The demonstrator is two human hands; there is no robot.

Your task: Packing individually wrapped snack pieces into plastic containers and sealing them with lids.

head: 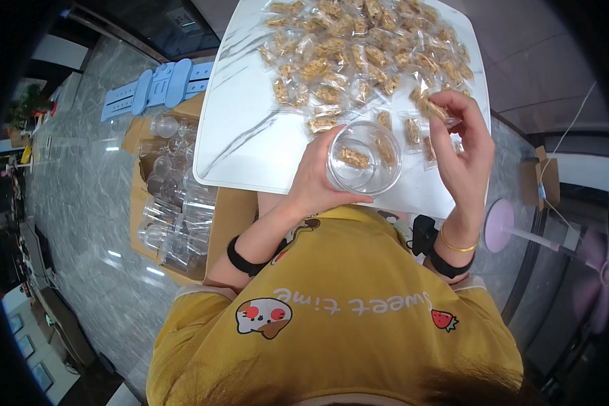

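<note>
My left hand grips a clear plastic tub from its left side, near the table's front edge. At the tub's bottom lies a wrapped nut-like snack bar; another piece shows at its right wall, inside or behind it, I cannot tell which. To the right, my right hand pinches a wrapped snack bar between thumb and fingers, above the table. A wide pile of wrapped snack bars covers the far part of the white marble-patterned table. Several single bars lie just beyond and right of the tub.
A cardboard box full of clear plastic tubs stands left of the table on the grey tiled floor. Beyond it lies a blue plastic object. At the right are a pink fan and a small carton with a white cable.
</note>
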